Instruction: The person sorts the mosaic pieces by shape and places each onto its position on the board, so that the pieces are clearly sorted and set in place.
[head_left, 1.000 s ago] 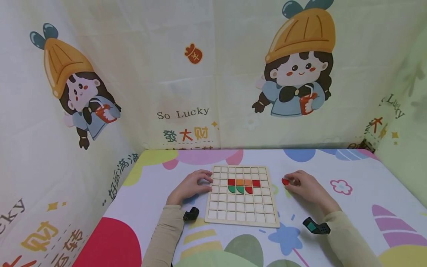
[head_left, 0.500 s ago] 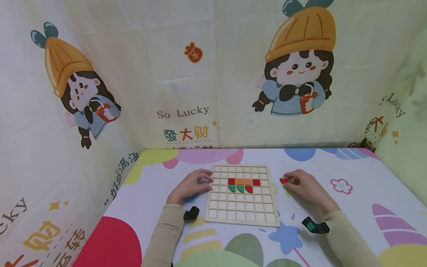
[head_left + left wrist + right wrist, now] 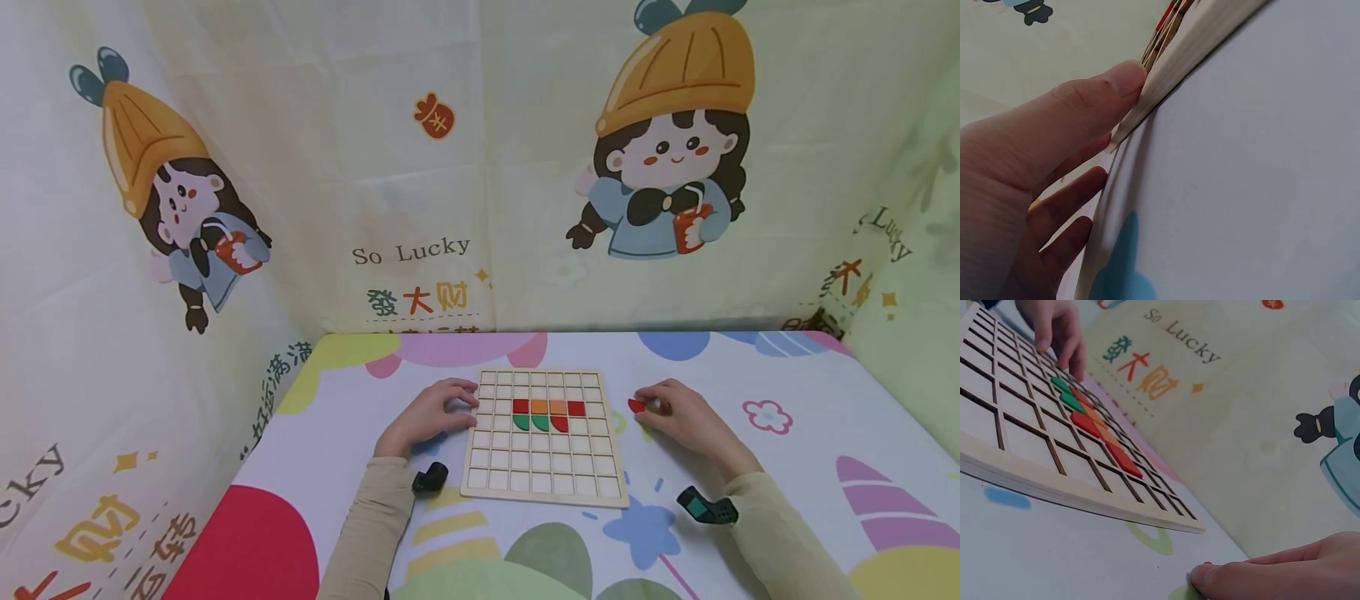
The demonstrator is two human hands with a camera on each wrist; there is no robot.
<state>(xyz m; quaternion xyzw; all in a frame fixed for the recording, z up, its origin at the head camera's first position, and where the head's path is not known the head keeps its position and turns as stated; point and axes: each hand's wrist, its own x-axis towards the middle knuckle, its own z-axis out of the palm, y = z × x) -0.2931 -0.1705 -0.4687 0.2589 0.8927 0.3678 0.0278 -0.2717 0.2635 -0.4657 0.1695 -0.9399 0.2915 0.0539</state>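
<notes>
A wooden grid board lies on the table between the hands. In one row sit a red square, two orange squares and another red square. Below them are two green quarter-round pieces and a red quarter-round piece. The left hand rests loosely against the board's left edge; its thumb touches the side in the left wrist view. Right of the board, the right hand pinches another small red piece, mostly covered by the fingers in the right wrist view.
The table carries a printed cloth with coloured shapes. Behind it and at the sides hangs a cream curtain with cartoon figures. Each wrist wears a small black camera, such as the one on the right wrist.
The right hand has shifted slightly left, toward the board, and the red piece in its fingertips has turned a little. The left hand and the placed pieces stay as they were.
</notes>
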